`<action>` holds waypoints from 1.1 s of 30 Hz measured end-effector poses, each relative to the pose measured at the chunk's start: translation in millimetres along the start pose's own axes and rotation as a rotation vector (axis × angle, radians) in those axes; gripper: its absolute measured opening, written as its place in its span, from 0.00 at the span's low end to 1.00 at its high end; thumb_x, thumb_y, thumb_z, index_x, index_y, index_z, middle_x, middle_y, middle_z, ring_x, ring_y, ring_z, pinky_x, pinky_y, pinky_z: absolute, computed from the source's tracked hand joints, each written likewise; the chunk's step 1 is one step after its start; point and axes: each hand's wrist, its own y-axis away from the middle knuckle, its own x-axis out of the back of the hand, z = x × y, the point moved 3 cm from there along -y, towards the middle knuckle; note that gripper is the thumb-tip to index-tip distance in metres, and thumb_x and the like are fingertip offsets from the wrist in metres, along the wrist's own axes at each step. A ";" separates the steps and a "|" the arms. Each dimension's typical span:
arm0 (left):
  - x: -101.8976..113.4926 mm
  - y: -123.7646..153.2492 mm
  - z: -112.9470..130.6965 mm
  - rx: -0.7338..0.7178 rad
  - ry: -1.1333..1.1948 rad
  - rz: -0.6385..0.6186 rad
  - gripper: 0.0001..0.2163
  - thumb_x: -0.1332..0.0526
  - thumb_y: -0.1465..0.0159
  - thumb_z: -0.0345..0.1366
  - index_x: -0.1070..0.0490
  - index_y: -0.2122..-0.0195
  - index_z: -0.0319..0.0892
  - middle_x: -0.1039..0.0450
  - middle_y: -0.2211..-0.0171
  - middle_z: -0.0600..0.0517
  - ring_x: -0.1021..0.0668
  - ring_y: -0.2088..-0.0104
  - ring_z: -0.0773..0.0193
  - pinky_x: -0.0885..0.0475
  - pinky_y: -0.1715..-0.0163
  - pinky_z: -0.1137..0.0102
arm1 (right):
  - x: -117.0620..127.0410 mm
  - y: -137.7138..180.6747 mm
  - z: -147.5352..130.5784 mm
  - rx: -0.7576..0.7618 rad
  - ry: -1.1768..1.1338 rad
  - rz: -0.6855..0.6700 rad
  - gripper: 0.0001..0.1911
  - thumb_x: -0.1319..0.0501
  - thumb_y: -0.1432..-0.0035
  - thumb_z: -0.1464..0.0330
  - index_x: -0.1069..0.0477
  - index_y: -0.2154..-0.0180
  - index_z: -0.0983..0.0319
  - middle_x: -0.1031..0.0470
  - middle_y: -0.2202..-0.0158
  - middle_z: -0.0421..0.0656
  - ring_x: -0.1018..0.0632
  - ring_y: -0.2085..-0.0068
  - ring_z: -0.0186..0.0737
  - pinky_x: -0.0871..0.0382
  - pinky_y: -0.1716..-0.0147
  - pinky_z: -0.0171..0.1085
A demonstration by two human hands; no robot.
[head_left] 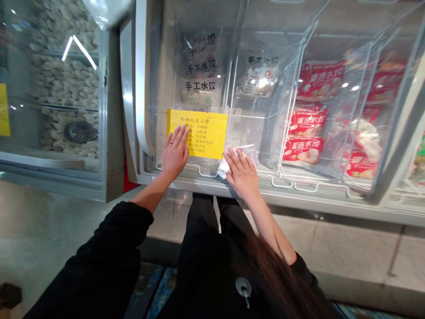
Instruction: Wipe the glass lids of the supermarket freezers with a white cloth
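Observation:
My left hand [175, 151] lies flat with fingers stretched out on the glass lid [265, 106] of a chest freezer, partly covering the left edge of a yellow printed notice [204, 130] stuck to the glass. My right hand [242, 173] presses a white cloth [247, 153] onto the glass just right of the notice, its fingers flat over the cloth. Both arms wear black sleeves pushed up the forearms.
Under the glass, wire baskets [292, 110] hold white dumpling bags [201, 71] and red dumpling packs [307, 128]. A second freezer [56, 102] with loose dumplings stands to the left. The freezer's grey metal rim [315, 201] runs along the front, above a tiled floor [40, 230].

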 end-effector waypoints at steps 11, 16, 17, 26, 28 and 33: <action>-0.1 0.5 0.4 -0.016 -0.026 0.007 0.30 0.51 0.26 0.33 0.44 0.22 0.47 0.44 0.23 0.51 0.43 0.22 0.58 0.45 0.22 0.52 | 2.0 -49.0 -29.9 0.127 -0.015 0.028 0.35 0.49 0.28 0.67 0.47 0.22 0.53 0.46 0.21 0.34 0.43 0.21 0.45 0.43 0.24 0.54; 0.1 1.4 0.2 -0.033 -0.053 0.007 0.31 0.51 0.26 0.33 0.46 0.21 0.47 0.45 0.23 0.49 0.42 0.23 0.56 0.44 0.22 0.52 | 5.7 -33.9 1.7 -0.053 0.004 0.099 0.36 0.49 0.28 0.65 0.47 0.22 0.52 0.42 0.23 0.38 0.39 0.23 0.50 0.39 0.26 0.58; 0.0 1.5 -0.2 -0.034 -0.055 0.007 0.31 0.50 0.26 0.32 0.46 0.21 0.47 0.45 0.23 0.49 0.42 0.23 0.56 0.44 0.22 0.52 | 7.3 -41.1 7.2 -0.109 -0.002 0.138 0.36 0.49 0.28 0.65 0.46 0.22 0.54 0.42 0.23 0.40 0.39 0.23 0.51 0.39 0.26 0.60; 2.2 1.5 1.4 -0.056 -0.115 0.008 0.31 0.49 0.25 0.31 0.48 0.21 0.46 0.44 0.24 0.48 0.40 0.23 0.55 0.40 0.24 0.51 | 18.9 -116.2 -15.1 -0.060 -0.015 0.167 0.35 0.50 0.27 0.66 0.46 0.22 0.59 0.45 0.21 0.41 0.43 0.21 0.52 0.44 0.25 0.60; 2.7 1.5 2.3 -0.059 -0.139 -0.006 0.28 0.49 0.24 0.31 0.43 0.23 0.39 0.43 0.24 0.45 0.40 0.23 0.55 0.42 0.24 0.52 | 16.7 -100.5 -16.8 -0.014 0.009 0.135 0.34 0.50 0.27 0.66 0.43 0.23 0.60 0.44 0.22 0.40 0.42 0.22 0.50 0.42 0.25 0.56; 1.8 1.7 0.4 -0.073 -0.150 0.003 0.25 0.50 0.23 0.30 0.38 0.26 0.34 0.42 0.24 0.43 0.40 0.23 0.55 0.43 0.24 0.55 | 18.9 -78.7 15.8 -0.180 0.063 0.176 0.34 0.48 0.28 0.65 0.41 0.24 0.58 0.43 0.22 0.43 0.40 0.22 0.52 0.40 0.26 0.57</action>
